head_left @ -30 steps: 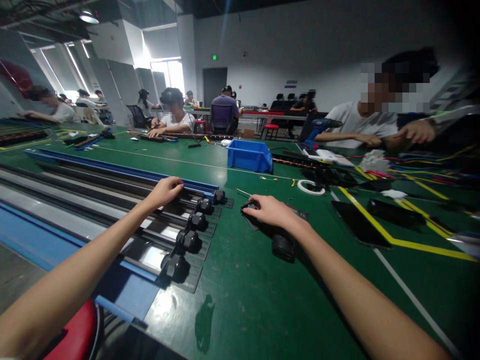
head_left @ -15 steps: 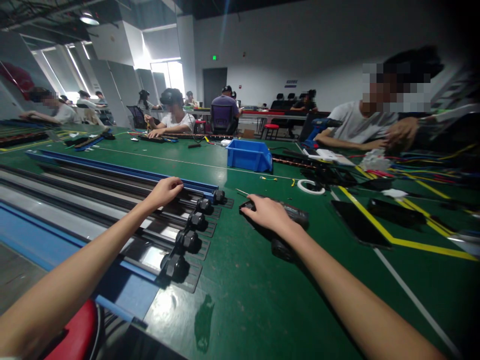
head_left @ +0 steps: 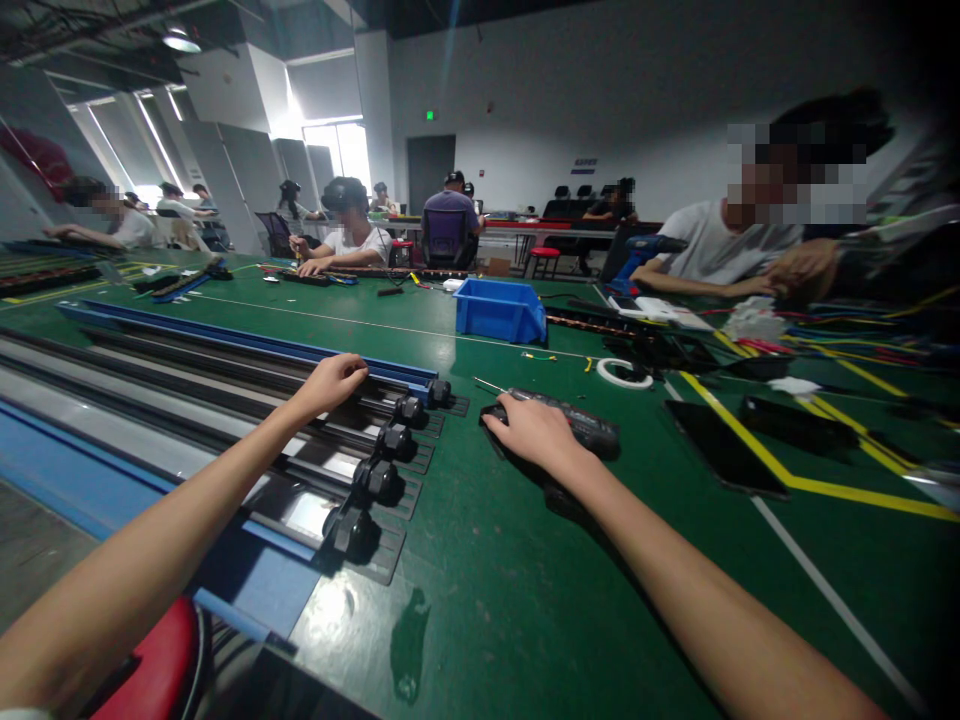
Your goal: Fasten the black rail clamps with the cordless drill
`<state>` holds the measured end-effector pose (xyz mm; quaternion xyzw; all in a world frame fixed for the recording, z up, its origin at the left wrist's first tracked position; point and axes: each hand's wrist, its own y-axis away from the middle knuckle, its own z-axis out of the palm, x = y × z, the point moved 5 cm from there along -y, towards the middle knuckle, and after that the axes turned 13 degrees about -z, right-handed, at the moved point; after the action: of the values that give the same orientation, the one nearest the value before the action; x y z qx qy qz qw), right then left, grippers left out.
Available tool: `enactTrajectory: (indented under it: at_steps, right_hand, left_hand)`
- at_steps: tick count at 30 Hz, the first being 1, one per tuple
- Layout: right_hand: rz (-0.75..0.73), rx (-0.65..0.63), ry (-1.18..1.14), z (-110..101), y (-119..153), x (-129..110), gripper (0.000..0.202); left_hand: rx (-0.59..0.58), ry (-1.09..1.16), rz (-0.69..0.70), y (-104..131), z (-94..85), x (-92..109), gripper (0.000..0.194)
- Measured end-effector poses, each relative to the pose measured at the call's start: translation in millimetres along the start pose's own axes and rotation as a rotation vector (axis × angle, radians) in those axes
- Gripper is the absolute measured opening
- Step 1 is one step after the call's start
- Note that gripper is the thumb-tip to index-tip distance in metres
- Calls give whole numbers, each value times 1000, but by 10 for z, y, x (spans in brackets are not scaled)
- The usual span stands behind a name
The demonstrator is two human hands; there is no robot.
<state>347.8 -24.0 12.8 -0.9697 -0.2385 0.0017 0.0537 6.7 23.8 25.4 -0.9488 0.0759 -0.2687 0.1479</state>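
Observation:
My left hand (head_left: 335, 383) is closed, thumb and fingers drawn together, above the far rails of a row of long black-and-silver rails (head_left: 225, 405) with black end fittings (head_left: 394, 440). Anything between those fingertips is too small to make out. On the green table to the right, my right hand (head_left: 536, 430) wraps over a dark cordless drill (head_left: 596, 432) lying on its side. A thin metal bit (head_left: 489, 384) points from it toward the rails. My palm and wrist cover much of the drill's body.
Beyond the drill stands a blue bin (head_left: 499, 312). A white tape roll (head_left: 624, 374) and a black tablet-like slab (head_left: 724, 448) lie to the right. A co-worker (head_left: 720, 245) sits across the table near a blue drill (head_left: 637, 262). A red stool (head_left: 154, 670) is at lower left.
Both hands stay in nearly the same places. Slightly less of the drill's lower part shows beneath my right wrist. The view has shifted very slightly.

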Motion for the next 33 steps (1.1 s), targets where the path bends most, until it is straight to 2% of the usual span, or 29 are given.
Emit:
enactTrajectory:
  at_steps: [20,25,27,29,31,33]
  right_hand:
    - [10,-10,8,-7,0,-35,44]
    - [37,29,-6,-45,30,-44,43]
    - [56,66,-19,-113,60,-70,43]
    - [37,125,-45,-242,106,-167,43]
    - [-53,198,-110,-425,178,-372,40]
    - [-208,256,-222,-625,284,-689,33]
  left_hand:
    - [-3,4,-13,-2,-4,-8,33]
    - [-24,122,-102,-20,-32,-4,33]
    - [-42,280,-193,-57,-122,4,34]
    - [-12,454,-257,-81,-310,20,35]
    - [79,536,-271,-51,-592,14,36]
    - [203,443,-276,81,-921,-61,36]
